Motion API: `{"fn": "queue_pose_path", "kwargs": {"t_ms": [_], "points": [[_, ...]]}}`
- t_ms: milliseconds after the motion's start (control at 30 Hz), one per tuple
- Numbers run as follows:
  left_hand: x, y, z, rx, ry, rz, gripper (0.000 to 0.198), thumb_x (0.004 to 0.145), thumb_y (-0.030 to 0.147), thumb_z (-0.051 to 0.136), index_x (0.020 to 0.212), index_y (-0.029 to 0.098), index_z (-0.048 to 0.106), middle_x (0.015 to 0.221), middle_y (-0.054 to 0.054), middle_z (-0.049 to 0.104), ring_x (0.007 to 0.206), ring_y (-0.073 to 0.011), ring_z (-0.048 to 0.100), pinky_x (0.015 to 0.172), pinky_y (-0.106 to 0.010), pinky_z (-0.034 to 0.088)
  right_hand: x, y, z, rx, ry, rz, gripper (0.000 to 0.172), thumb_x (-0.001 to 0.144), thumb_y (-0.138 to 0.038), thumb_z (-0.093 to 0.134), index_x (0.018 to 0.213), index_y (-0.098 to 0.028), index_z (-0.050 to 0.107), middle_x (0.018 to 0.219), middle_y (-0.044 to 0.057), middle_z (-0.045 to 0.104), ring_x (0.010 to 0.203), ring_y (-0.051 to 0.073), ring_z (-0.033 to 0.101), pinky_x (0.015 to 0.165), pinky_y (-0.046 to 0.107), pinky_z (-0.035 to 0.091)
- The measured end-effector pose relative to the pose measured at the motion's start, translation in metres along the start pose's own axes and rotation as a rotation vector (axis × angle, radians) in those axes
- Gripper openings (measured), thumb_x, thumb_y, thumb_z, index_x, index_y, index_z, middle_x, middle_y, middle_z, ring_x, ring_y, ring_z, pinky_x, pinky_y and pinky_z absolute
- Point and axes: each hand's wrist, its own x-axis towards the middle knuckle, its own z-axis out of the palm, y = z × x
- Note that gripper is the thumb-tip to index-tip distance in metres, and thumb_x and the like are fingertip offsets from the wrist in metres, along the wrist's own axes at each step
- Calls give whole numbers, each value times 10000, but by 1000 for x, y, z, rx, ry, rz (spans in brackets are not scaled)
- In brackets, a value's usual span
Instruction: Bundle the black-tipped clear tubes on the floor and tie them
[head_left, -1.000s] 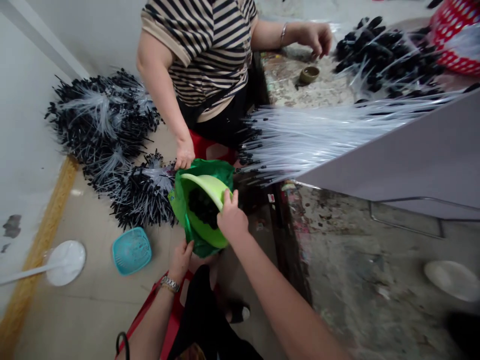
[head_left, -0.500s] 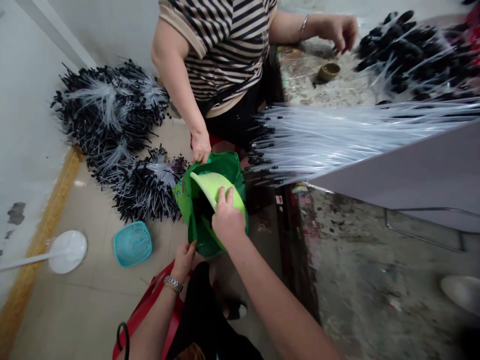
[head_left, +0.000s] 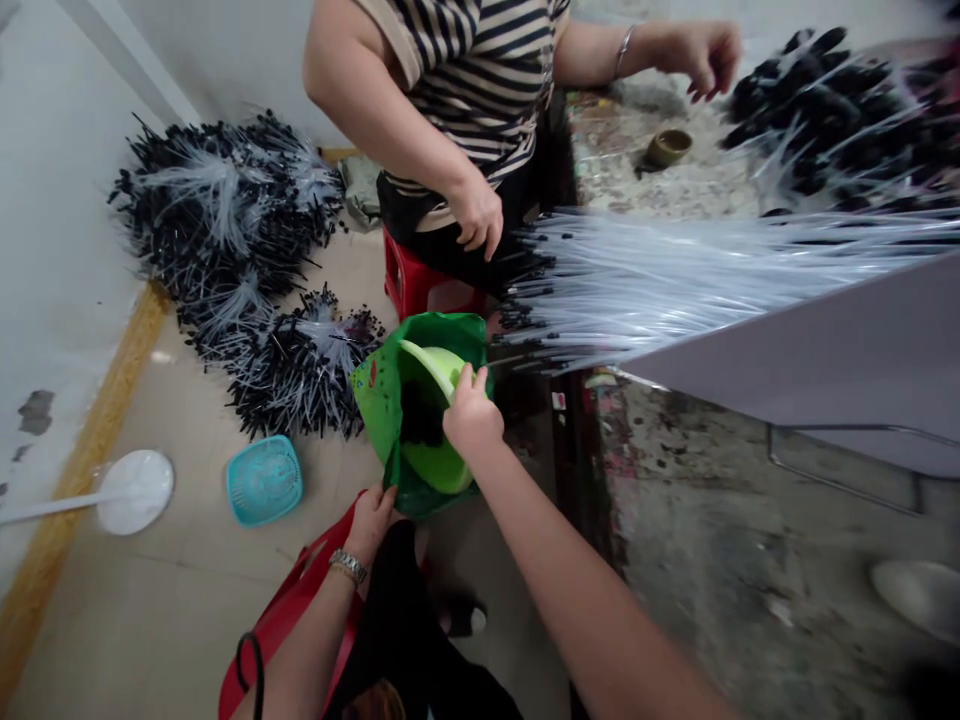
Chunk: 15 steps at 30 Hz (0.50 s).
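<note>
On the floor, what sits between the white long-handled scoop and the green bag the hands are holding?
In the head view, a small teal basket sits on the floor between the white scoop and the green bag; the rest of that stretch is bare floor.

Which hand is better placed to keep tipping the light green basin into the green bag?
Right. The right hand already grips the rim of the tilted light green basin inside the green bag. The left hand is occupied holding the bag's lower edge, keeping its mouth open.
</note>
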Motion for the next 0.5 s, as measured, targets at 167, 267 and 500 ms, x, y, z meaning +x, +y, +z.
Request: {"fn": "queue_pose_path", "kwargs": {"t_ms": [167,267,500], "points": [[1,-3,3,-11,1,22,395,773,542,466,691,176,590,661,-37,602,674,-180,530,654,-296,436,10,4,-4,-9,-21,57,769,815,-138,483,1505,-72,149,1527,262,157,956,239,668,752,300,558],[0,-5,5,-18,32,5,408,783,545,451,704,169,586,639,-27,579,662,-175,523,636,-292,429,0,-3,-7,-28,-10,1,801,812,-139,492,1515,-85,110,1540,251,110,907,226,678,726,288,560],[-3,-6,-2,-43,54,-13,392,756,540,493,661,170,579,616,-15,563,634,-165,509,621,-285,428,-9,0,-19,-46,-17,24,739,824,-133,482,1496,-58,184,1516,263,200,917,234,677,735,303,564]]}}
